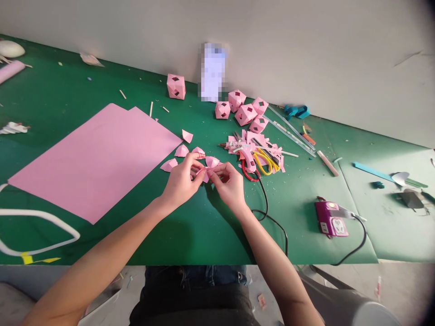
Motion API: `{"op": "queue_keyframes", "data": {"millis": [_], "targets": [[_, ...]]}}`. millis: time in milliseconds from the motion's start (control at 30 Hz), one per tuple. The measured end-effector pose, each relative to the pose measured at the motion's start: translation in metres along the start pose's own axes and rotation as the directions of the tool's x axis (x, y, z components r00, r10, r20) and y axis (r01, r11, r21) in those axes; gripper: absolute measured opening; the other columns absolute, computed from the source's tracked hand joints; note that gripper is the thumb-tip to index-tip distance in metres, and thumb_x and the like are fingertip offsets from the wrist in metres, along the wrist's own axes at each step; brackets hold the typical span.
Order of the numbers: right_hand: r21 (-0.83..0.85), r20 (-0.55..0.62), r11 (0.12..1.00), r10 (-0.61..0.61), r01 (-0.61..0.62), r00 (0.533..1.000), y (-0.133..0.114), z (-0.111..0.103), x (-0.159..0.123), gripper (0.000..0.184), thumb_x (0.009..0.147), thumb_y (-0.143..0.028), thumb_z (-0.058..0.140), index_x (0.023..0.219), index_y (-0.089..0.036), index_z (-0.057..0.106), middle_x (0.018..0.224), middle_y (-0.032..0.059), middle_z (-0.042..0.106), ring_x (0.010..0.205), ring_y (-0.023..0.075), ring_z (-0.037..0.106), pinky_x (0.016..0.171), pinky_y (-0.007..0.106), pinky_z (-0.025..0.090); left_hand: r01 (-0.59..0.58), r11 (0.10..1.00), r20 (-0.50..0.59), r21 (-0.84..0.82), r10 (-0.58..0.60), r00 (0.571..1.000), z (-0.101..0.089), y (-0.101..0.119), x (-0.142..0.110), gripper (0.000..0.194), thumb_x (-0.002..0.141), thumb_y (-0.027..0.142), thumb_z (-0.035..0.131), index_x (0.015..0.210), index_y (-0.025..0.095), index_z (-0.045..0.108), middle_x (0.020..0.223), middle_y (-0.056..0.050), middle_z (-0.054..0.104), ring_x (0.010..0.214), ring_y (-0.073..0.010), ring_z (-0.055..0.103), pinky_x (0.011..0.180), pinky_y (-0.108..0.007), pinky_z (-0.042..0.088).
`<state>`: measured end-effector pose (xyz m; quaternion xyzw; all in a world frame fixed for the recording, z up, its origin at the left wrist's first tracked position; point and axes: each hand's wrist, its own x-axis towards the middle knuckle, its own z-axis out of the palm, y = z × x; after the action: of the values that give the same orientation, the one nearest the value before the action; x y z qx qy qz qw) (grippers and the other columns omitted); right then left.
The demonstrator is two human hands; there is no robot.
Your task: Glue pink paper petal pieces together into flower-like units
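Note:
Between my two hands, over the green table, is a small pink paper piece. My left hand pinches it from the left, and my right hand grips its right side with thumb and fingers. My fingers cover most of its shape. Close around them lie several folded pink paper pieces, among them one piece beyond my left hand and another piece farther back. Just past my right hand are a pink glue gun, red-handled scissors and yellow-handled scissors on pink scraps.
Large pink paper sheets lie to the left. Several pink paper polyhedra stand at the back near a blurred phone. A ruler lies behind the scraps. A purple power socket sits right, with a black cord.

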<state>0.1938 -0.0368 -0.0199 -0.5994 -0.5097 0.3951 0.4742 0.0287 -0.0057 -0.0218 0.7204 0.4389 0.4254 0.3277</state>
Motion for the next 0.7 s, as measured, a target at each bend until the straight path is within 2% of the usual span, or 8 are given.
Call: {"op": "queue_keyframes", "data": {"millis": [133,333,467,600,700], "targets": [[0.091,0.047,0.992,0.080,-0.084,0.996,0.003,0.007,-0.002,0.030,0.085,-0.052,0.075,0.088,-0.026,0.060,0.077,0.0019,0.076,0.070,0.0215,0.074,0.059,0.030,0.052,0.025,0.999,-0.011,-0.035,-0.026,1.000,0.000,0.000,0.000,0.030,0.095,0.023,0.064,0.124,0.021,0.055,0.097,-0.004,0.079,0.083,-0.0171,0.080,0.067,-0.024,0.064],[0.002,0.105,0.998,0.065,-0.066,0.992,0.007,0.006,-0.002,0.028,0.092,-0.052,0.067,0.101,-0.026,0.061,0.071,-0.0002,0.076,0.068,0.0227,0.075,0.061,0.033,0.056,0.044,0.998,-0.001,-0.047,-0.044,0.999,0.001,-0.001,0.000,0.029,0.094,0.024,0.066,0.122,0.021,0.056,0.094,-0.004,0.078,0.080,-0.0166,0.078,0.066,-0.025,0.064],[-0.138,0.082,0.989,-0.045,0.056,0.996,0.005,0.001,-0.003,0.028,0.097,-0.051,0.063,0.108,-0.025,0.066,0.080,0.0020,0.080,0.067,0.0205,0.074,0.064,0.033,0.055,0.062,0.996,-0.006,-0.060,-0.062,0.998,0.000,0.001,0.001,0.032,0.094,0.026,0.065,0.123,0.020,0.054,0.092,-0.003,0.078,0.076,-0.0162,0.078,0.066,-0.025,0.065],[-0.300,0.040,0.912,-0.281,0.280,0.959,0.004,-0.003,-0.002,0.020,0.100,-0.042,0.063,0.103,-0.026,0.074,0.099,0.0058,0.082,0.087,0.0220,0.074,0.077,0.035,0.058,0.127,0.990,0.064,-0.064,-0.123,0.990,-0.002,0.005,0.000,0.035,0.093,0.026,0.066,0.125,0.021,0.052,0.088,-0.001,0.077,0.071,-0.0162,0.077,0.066,-0.027,0.065],[-0.338,0.033,0.888,-0.318,0.310,0.947,0.004,-0.004,-0.001,0.021,0.102,-0.039,0.060,0.097,-0.027,0.076,0.100,0.0065,0.081,0.091,0.0226,0.074,0.085,0.037,0.059,0.150,0.986,0.079,-0.074,-0.144,0.986,-0.002,0.007,0.000,0.035,0.094,0.026,0.067,0.125,0.021,0.052,0.089,-0.002,0.077,0.075,-0.0171,0.077,0.067,-0.027,0.064]]}}
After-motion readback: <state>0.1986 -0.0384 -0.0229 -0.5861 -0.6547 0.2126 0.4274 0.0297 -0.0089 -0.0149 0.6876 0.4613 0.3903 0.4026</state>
